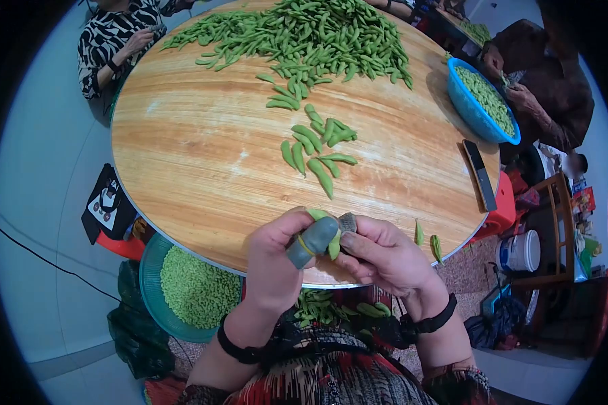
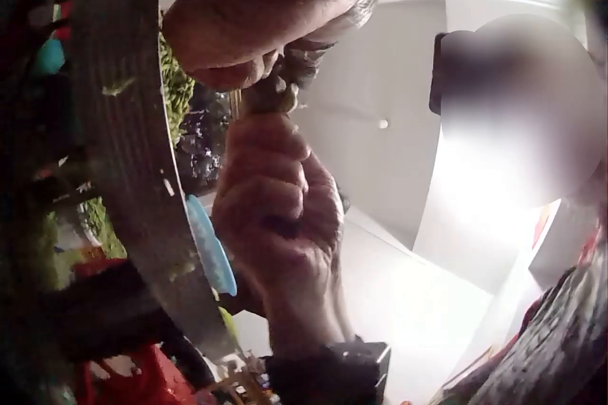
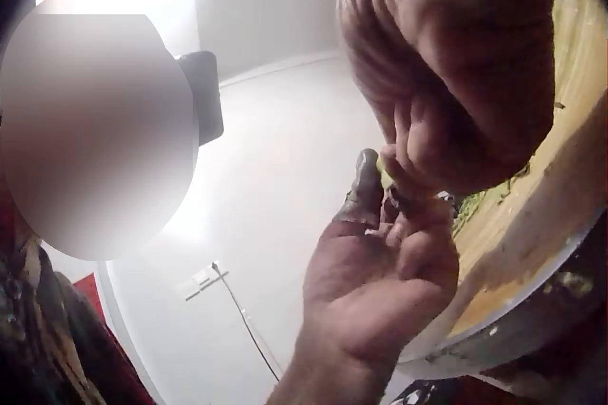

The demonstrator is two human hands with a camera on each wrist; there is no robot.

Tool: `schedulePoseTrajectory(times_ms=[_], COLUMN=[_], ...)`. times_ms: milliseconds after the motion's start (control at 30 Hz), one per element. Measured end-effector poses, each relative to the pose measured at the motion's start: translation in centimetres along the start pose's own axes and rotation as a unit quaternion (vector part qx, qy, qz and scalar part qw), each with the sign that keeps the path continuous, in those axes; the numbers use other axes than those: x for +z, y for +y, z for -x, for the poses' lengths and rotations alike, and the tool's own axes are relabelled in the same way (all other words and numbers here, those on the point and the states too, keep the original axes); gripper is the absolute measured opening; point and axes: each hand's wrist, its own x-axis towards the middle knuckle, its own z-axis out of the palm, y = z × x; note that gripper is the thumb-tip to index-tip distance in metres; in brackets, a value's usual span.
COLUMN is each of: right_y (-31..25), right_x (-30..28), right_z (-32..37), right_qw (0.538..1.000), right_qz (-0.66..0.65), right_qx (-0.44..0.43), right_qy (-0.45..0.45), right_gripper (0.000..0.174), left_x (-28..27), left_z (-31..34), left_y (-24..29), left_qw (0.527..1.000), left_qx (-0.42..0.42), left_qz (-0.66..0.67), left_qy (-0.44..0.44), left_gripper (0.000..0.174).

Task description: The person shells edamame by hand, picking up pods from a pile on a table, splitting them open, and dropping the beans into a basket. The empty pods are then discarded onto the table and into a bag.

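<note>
A green bean pod [image 1: 334,247] is pinched between both hands above the table's near edge. The left hand [image 1: 274,251] grips it, its thumb in a grey cover with a yellow band. On the other side the right hand [image 1: 393,258] holds the pod's lower end with thumb and fingers, one fingertip wearing a dark ribbed cover. In the left wrist view the right hand [image 2: 278,206] has curled fingers meeting the left. The right wrist view has the left hand [image 3: 380,282] with its covered thumb upright; a bit of green shows between the hands.
The round wooden table [image 1: 196,155] bears a large pod heap [image 1: 317,37], scattered pods [image 1: 307,138] and a black phone [image 1: 479,175]. A blue basin [image 1: 458,91] of shelled beans stands at right; a green basket [image 1: 157,297] of beans is below left. Other people sit around.
</note>
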Motion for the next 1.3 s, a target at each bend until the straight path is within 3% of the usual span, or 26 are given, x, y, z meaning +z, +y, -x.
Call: schedulePoseTrajectory(times_ms=[33, 100, 233, 267, 300, 433, 500, 533, 633, 667, 700, 733, 767, 800, 833, 867, 900, 933, 967, 1000, 1033, 1100, 1133, 1200, 1267, 1300], right_y=[-0.1, -0.5, 0.6, 0.9, 1.1, 0.6, 1.4, 1.4, 1.3, 0.8, -0.2, -0.8, -0.9, -1.1, -1.5, -1.7, -2.0, -1.7, -1.1, -0.5, 0.0, 1.1, 1.3, 1.4, 1.4, 1.2], right_x=[0.0, 0.1, -0.5, -0.4, -0.2, 0.2, -0.4, -0.2, -0.4, -0.5, 0.0, 0.2, 0.3, -0.1, -0.5, -0.9, -1.0, -1.1, -1.2, -1.2, -1.1, -0.7, -0.7, -0.9, -1.3, -1.4], right_z=[0.1, 0.4, -0.4, -0.8, -1.1, -2.0, -2.7, -2.6, -2.0, -1.4, -0.7, -0.3, -0.7, -0.7, -0.5, -0.2, 0.0, -0.1, -0.2, -0.2, -0.2, -0.2, -0.1, 0.2, 0.2, 0.1], right_qw=[1.000, 0.997, 0.997, 0.934, 0.790, 0.785, 0.926, 0.926, 0.830, 0.830, 0.771, 0.705, 0.683, 0.682, 0.703, 0.720, 0.765, 0.765, 0.819, 0.866, 0.866, 0.824, 0.824, 0.744, 0.732, 0.721], right_qz=[-0.001, -0.057, 0.047, 0.288, 0.504, 0.509, 0.225, 0.225, 0.425, 0.425, 0.484, 0.538, 0.521, 0.521, 0.548, 0.572, 0.547, 0.547, 0.476, 0.401, 0.401, 0.418, 0.416, 0.519, 0.520, 0.521], right_qx=[0.001, 0.042, -0.028, -0.163, -0.284, -0.239, -0.204, -0.204, -0.274, -0.273, -0.295, -0.314, -0.400, -0.398, -0.371, -0.342, -0.289, -0.289, -0.268, -0.245, -0.245, -0.309, -0.310, -0.369, -0.382, -0.396], right_qy=[0.000, 0.007, 0.056, 0.135, 0.202, 0.260, 0.226, 0.225, 0.236, 0.236, 0.288, 0.338, 0.320, 0.323, 0.259, 0.193, 0.181, 0.180, 0.177, 0.172, 0.172, 0.227, 0.227, 0.202, 0.216, 0.229], right_gripper=[0.019, 0.017, 0.016, 0.015, 0.014, 0.014, 0.014, 0.014, 0.012, 0.012, 0.012, 0.011, 0.011, 0.011, 0.011, 0.011, 0.015, 0.015, 0.016, 0.017, 0.017, 0.014, 0.014, 0.012, 0.012, 0.013], left_x=[-0.3, -0.8, 0.9, 1.6, 2.1, 2.7, 2.8, 2.7, 2.4, 2.2, 2.2, 2.4, 2.6, 2.8, 2.6, 2.4, 2.3, 2.1, 1.9, 1.6, 1.4, 1.0, 0.8, 0.5, 0.8, 1.2], left_z=[-0.2, -0.5, -0.8, -1.0, -1.1, -1.4, -1.3, -1.2, -1.3, -1.4, -1.4, -1.2, -0.8, -0.6, -0.7, -0.6, -0.5, -0.4, -0.3, -0.3, -0.4, -0.6, -0.7, -0.8, -1.0, -1.1], left_y=[0.0, 0.1, -0.6, -1.3, -1.7, -1.8, -2.1, -2.3, -2.4, -1.9, -1.6, -1.7, -1.7, -1.8, -2.5, -2.3, -1.5, -1.1, -1.2, -1.3, -1.4, -1.2, -1.0, -1.0, -1.0, -0.8], left_qw=[1.000, 0.962, 0.979, 0.995, 0.993, 0.990, 0.989, 0.989, 0.987, 0.975, 0.955, 0.956, 0.950, 0.943, 0.940, 0.940, 0.973, 0.992, 0.992, 0.998, 0.984, 0.974, 0.960, 0.953, 0.944, 0.965], left_qx=[-0.002, -0.121, -0.103, -0.045, 0.014, -0.024, -0.025, -0.025, 0.035, 0.061, 0.086, 0.084, 0.110, 0.136, 0.196, 0.197, 0.134, 0.069, 0.069, 0.031, -0.007, -0.035, -0.063, -0.081, -0.099, -0.104], left_qz=[0.000, 0.237, 0.177, 0.072, -0.034, 0.054, 0.025, 0.024, -0.079, -0.167, -0.253, -0.253, -0.274, -0.294, -0.276, -0.276, -0.189, -0.100, -0.100, 0.033, 0.166, 0.213, 0.259, 0.279, 0.299, 0.232], left_qy=[0.000, -0.056, -0.006, 0.054, 0.112, 0.130, 0.142, 0.142, 0.134, 0.131, 0.126, 0.126, 0.098, 0.069, 0.040, 0.037, -0.002, -0.038, -0.037, -0.054, -0.069, -0.076, -0.085, -0.090, -0.096, -0.058], left_gripper=[0.014, 0.014, 0.014, 0.014, 0.015, 0.023, 0.034, 0.034, 0.040, 0.038, 0.036, 0.036, 0.038, 0.040, 0.040, 0.040, 0.038, 0.037, 0.037, 0.036, 0.036, 0.032, 0.032, 0.032, 0.032, 0.032])
